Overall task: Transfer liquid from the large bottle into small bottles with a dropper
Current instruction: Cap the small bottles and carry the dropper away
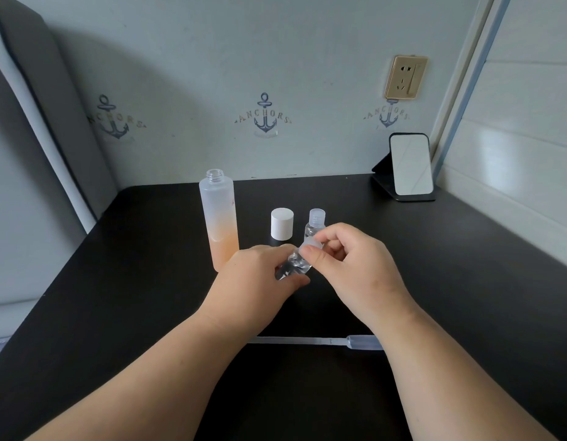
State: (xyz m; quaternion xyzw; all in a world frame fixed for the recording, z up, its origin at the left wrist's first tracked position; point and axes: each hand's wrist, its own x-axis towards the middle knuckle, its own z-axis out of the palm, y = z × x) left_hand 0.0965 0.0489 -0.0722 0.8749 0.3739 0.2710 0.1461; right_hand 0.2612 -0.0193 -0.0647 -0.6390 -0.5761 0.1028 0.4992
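Left hand (259, 275) grips small bottle (293, 265) (tilted) — right hand (345, 259) pinches its cap (312, 243); dropper (317, 340) on table (116, 281).

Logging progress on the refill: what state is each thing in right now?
Large bottle: uncapped, upright, part full.
White cap: off, on table.
Far small bottle: capped, upright.
Held small bottle: tilted, left hand holds it, right hand pinches its cap.
Dropper: lying flat, unused.
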